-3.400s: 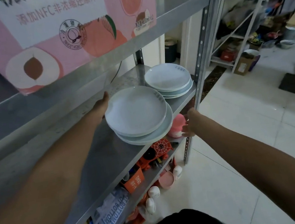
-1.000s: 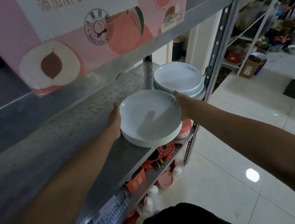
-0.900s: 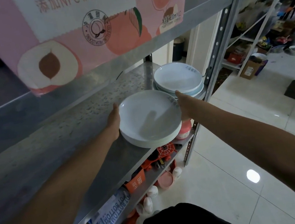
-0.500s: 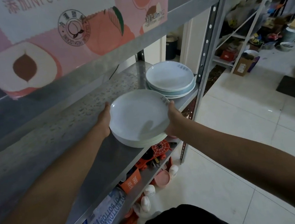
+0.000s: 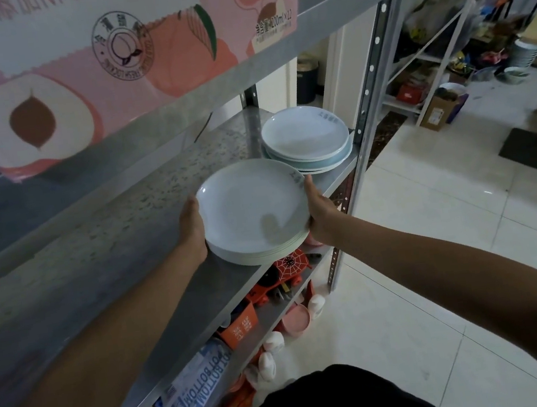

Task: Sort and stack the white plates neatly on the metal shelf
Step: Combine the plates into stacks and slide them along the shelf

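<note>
Head view: second plate stack (image 5: pixel 306 137) just beyond gripped stack (image 5: pixel 253 212).

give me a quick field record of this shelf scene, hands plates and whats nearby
left hand: gripping the left rim of the near plate stack
right hand: gripping its right rim
near plate stack: white, at the front edge of the metal shelf
far plate stack: further back by the upright post
above: pink peach carton
below: cluttered lower shelf

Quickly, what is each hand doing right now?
Left hand: closed on the near plate stack, left rim.
Right hand: closed on the same stack, right rim.
</note>
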`<state>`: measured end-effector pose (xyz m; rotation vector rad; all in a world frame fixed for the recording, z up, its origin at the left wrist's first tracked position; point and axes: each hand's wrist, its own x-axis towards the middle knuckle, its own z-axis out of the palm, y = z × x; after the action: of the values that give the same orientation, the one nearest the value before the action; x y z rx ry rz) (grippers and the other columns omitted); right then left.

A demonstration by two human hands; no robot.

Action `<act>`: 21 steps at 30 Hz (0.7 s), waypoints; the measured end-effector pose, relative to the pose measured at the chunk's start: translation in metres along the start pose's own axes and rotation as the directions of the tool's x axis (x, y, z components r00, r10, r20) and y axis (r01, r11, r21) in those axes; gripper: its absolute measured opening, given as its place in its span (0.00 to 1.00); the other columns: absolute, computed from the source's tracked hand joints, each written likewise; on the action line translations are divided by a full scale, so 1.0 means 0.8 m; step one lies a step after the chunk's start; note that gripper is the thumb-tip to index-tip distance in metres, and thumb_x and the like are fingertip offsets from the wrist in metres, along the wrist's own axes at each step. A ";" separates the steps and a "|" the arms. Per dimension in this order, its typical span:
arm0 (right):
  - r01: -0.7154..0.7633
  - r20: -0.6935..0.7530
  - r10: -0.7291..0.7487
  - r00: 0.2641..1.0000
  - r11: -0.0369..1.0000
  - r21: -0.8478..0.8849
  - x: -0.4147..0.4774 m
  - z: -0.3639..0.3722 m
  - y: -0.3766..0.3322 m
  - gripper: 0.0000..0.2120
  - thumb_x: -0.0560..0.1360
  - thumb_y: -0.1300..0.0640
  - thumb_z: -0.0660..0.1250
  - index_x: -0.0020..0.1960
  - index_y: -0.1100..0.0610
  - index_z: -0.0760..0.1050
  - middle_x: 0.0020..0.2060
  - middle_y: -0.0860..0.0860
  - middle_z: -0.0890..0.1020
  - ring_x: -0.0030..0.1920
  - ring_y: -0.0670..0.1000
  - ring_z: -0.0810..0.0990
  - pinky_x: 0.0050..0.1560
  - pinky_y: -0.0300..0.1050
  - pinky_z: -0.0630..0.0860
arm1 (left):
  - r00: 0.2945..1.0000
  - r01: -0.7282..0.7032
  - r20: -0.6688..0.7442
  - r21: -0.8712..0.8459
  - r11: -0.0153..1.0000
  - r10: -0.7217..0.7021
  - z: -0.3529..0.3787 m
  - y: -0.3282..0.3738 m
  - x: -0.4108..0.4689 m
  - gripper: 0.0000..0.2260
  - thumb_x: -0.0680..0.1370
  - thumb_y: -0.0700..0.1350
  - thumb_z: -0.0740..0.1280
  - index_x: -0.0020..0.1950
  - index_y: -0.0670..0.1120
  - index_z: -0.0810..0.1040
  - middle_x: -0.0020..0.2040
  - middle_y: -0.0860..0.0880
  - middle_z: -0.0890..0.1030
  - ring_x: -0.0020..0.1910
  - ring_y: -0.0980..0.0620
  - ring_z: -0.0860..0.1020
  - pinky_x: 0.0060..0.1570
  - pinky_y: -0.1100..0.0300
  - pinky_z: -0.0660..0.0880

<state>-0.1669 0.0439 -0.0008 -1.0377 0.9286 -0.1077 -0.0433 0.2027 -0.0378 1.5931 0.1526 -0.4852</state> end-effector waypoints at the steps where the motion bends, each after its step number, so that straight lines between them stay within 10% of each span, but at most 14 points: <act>1: 0.006 -0.010 -0.007 1.000 1.000 -0.005 -0.002 0.002 0.001 0.29 0.78 0.37 0.54 0.72 0.54 0.65 0.66 0.55 0.74 0.60 0.57 0.73 0.55 0.50 0.72 | 1.000 0.003 0.011 0.022 1.000 -0.003 -0.002 0.000 0.001 0.19 0.82 0.54 0.50 0.58 0.45 0.76 0.57 0.46 0.79 0.53 0.46 0.77 0.49 0.55 0.75; 10: -0.124 -0.048 0.129 0.990 0.988 0.096 -0.001 0.003 0.011 0.25 0.78 0.36 0.55 0.60 0.57 0.70 0.58 0.55 0.78 0.62 0.60 0.75 0.64 0.56 0.73 | 0.967 0.108 0.223 0.078 0.991 -0.123 -0.028 0.019 0.019 0.24 0.82 0.61 0.47 0.60 0.49 0.76 0.61 0.47 0.79 0.54 0.49 0.78 0.57 0.55 0.72; 13: -0.187 -0.133 0.196 0.972 0.980 0.073 -0.006 0.010 0.016 0.25 0.76 0.36 0.60 0.49 0.61 0.69 0.42 0.54 0.75 0.52 0.56 0.75 0.64 0.51 0.74 | 0.950 0.137 0.266 0.109 0.985 -0.162 -0.026 0.039 0.027 0.26 0.82 0.61 0.48 0.66 0.47 0.73 0.64 0.45 0.78 0.53 0.49 0.79 0.56 0.54 0.73; 21: -0.264 -0.181 0.301 0.936 0.943 0.201 -0.010 0.025 0.005 0.25 0.78 0.40 0.58 0.64 0.59 0.65 0.52 0.51 0.68 0.66 0.56 0.72 0.69 0.50 0.69 | 0.958 0.100 0.225 0.319 0.943 -0.177 -0.003 0.073 0.034 0.27 0.82 0.59 0.52 0.71 0.41 0.68 0.64 0.44 0.76 0.55 0.44 0.78 0.53 0.52 0.75</act>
<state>-0.1593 0.0634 0.0042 -0.7301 1.2302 -0.0563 0.0043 0.1940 0.0050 1.8123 -0.0033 -0.8499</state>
